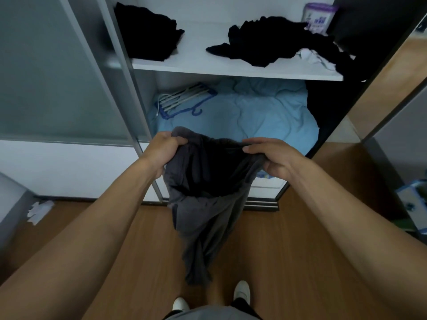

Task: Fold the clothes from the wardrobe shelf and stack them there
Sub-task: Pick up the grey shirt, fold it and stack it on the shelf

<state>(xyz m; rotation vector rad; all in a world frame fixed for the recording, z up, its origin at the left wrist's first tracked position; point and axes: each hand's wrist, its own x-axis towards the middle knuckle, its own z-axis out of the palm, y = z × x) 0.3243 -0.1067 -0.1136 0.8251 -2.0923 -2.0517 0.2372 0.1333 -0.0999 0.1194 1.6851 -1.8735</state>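
A brown wood-plank floor (288,239) fills the lower half of the view, and an open wardrobe stands on it, a frosted grey sliding door (46,77) pushed to its left. A flat white wardrobe shelf (208,65) crosses the upper part. In the compartment beneath it lies a rumpled light-blue quilt (254,112). In front of the wardrobe, off the shelf and in the air above the floor, hangs a dark grey soft-fabric garment (208,204), its top edge spread between the two hands and its length drooping toward the feet. On the right of the shelf sprawls a loose, crumpled heap of black clothes (277,42). Well apart from it, on the left of the shelf, sits a neater pile of black cloth (147,33). The left hand (161,151) grips the garment's upper left corner, fingers (179,140) curled tight into the fabric. The right hand (275,158) holds the upper right edge, fingers (254,147) clamped over the hem. A bundle of blue and white plastic hangers (182,98) lies on the quilt's left side. A purple-and-white round container (320,16) stands at the back right of the shelf, behind the heap. A small piece of white cloth (312,56) pokes out of the heap's right side.
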